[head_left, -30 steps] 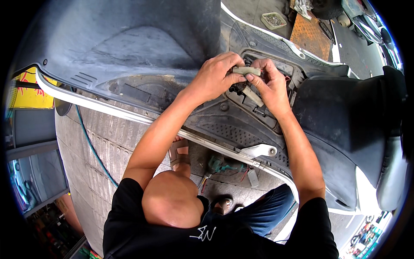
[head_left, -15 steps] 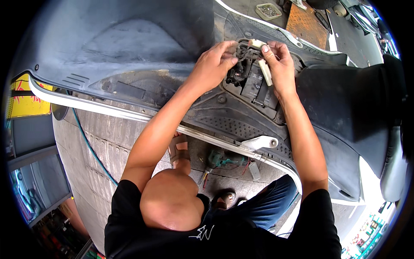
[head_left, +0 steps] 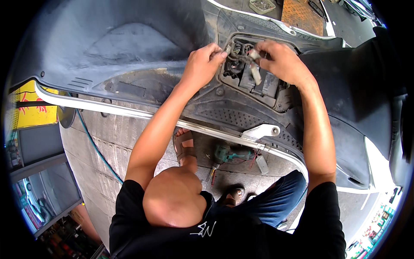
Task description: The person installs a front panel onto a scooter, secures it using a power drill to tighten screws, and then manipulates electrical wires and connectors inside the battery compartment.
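Note:
My left hand is closed in a pinch at the left edge of an open compartment in the scooter floorboard. A small pale wire connector shows at its fingertips. Across the opening, my right hand grips a whitish plastic wire connector, blurred by motion. A second whitish elongated piece hangs just below those fingers. Dark wires run between the two hands. Inside the compartment sits a black battery, partly covered by the hanging piece.
A white-metal footrest bracket juts from the near edge. On the ground below lie a green power drill and a grey rectangular piece. Beyond the scooter are a tray of small parts and a rusty plate.
My left hand has drawn back left, its fingers now pinched. My right hand has turned palm down with the whitish connector, uncovering more of the compartment. The view has shifted slightly.

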`<state>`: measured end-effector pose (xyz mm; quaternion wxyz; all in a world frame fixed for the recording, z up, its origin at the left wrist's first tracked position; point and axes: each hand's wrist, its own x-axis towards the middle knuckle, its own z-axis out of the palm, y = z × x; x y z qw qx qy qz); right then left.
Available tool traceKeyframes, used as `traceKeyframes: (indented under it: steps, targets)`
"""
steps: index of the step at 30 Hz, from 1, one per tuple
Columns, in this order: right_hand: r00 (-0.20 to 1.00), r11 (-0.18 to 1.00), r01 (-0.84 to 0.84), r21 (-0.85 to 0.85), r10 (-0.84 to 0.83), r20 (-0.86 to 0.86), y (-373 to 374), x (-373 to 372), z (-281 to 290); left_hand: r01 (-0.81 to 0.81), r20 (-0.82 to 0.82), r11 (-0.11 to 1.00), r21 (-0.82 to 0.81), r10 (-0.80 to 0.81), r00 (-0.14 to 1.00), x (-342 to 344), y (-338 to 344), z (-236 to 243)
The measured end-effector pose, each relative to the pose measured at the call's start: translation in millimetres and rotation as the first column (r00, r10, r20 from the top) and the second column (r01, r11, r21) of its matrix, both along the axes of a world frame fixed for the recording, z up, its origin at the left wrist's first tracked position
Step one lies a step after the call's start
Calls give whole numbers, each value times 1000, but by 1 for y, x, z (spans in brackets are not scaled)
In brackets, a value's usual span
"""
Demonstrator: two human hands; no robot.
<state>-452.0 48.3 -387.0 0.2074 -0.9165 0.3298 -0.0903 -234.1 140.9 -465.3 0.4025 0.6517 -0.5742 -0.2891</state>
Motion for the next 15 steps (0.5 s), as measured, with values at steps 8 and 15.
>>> traceKeyframes:
  steps: [8, 15]
  targets:
    - [986, 983, -108, 150, 125, -108, 6, 4, -2, 187, 43, 982, -36, -186, 982, -1, 10, 6]
    - [1000, 960, -3, 281, 11, -27, 5, 15, -18, 191, -274, 981, 21, -178, 945, 9, -6, -8]
